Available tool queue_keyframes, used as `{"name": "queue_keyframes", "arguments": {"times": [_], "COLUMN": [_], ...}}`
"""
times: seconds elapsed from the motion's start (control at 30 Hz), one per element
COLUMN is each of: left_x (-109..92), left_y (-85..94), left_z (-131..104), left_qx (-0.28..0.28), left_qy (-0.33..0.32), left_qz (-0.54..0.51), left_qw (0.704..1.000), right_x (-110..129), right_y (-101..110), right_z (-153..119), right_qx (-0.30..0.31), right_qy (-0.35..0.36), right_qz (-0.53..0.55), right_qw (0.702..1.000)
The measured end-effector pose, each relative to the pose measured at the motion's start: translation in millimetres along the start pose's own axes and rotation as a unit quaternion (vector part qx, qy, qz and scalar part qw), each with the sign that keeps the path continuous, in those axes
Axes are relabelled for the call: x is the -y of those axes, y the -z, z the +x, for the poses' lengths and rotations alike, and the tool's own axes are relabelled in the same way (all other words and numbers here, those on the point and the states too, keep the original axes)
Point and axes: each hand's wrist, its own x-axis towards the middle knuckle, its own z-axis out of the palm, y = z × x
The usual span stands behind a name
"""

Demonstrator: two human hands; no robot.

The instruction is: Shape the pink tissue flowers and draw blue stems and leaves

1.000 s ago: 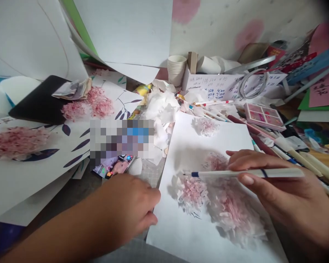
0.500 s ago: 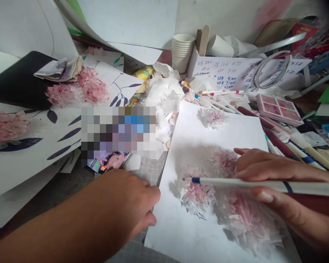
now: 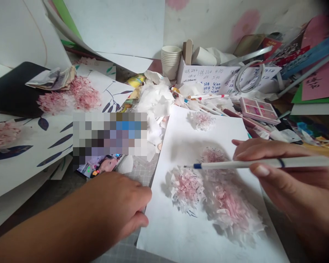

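Sheet (image 3: 159, 233): flat on bench (image 3: 117, 254), bearing flowers (image 3: 230, 208).
Left hand (image 3: 126, 204): grip curled at sheet's left edge; we can't tell if pinching.
Right hand (image 3: 293, 179): grip holding our pen (image 3: 235, 164).
Tip (image 3: 185, 166): near left flower (image 3: 186, 188); we'd touch lightly (looks fragile).

A sheet of paper (image 3: 164, 228) is laid on the cutting mat (image 3: 144, 171), with paper flowers (image 3: 186, 187) set on it. Above these, the pen (image 3: 227, 165) is held in the right hand (image 3: 290, 182); the left hand (image 3: 123, 204) is placed at the sheet's left edge, with a phone (image 3: 98, 166) set behind it. Beyond the sheet, stacked cups (image 3: 170, 63) are stood left of a box (image 3: 205, 77); a compartmented case (image 3: 259, 110) is placed farther right.
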Motion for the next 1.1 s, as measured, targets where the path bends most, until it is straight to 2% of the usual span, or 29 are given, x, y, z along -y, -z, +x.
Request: {"name": "queue_keyframes", "arguments": {"times": [0.1,0.27,0.4,0.53,0.67,0.83,0.97,1.1], "left_x": [-1,-5,-7,-9,-8,-3,-5,-6], "left_y": [2.3,5.8,6.0,8.1,7.5,4.2,4.6,4.8], "left_z": [1,0,-1,-1,-2,-1,-1,-2], "left_qx": [0.002,0.013,0.030,0.033,0.031,0.017,0.018,0.018], "left_qy": [0.002,0.008,0.009,0.007,0.006,-0.007,-0.004,-0.002], "left_qz": [-0.002,0.016,0.047,0.049,0.050,0.041,0.051,0.051], "left_qw": [1.000,1.000,0.998,0.998,0.998,0.999,0.999,0.999], "right_x": [5,5,5,6,5,5,5,5], "right_y": [-6,-11,-12,-13,-13,-13,-11,-10], "right_z": [2,4,4,5,5,4,5,4], "right_qx": [0.060,0.033,0.059,0.042,0.081,0.053,0.089,0.046], "right_qy": [0.013,0.007,0.028,0.043,0.073,0.055,0.067,0.056], "right_qz": [0.000,0.007,0.004,-0.007,-0.010,-0.014,-0.005,-0.021], "right_qw": [0.998,0.999,0.998,0.998,0.994,0.997,0.994,0.997]}}
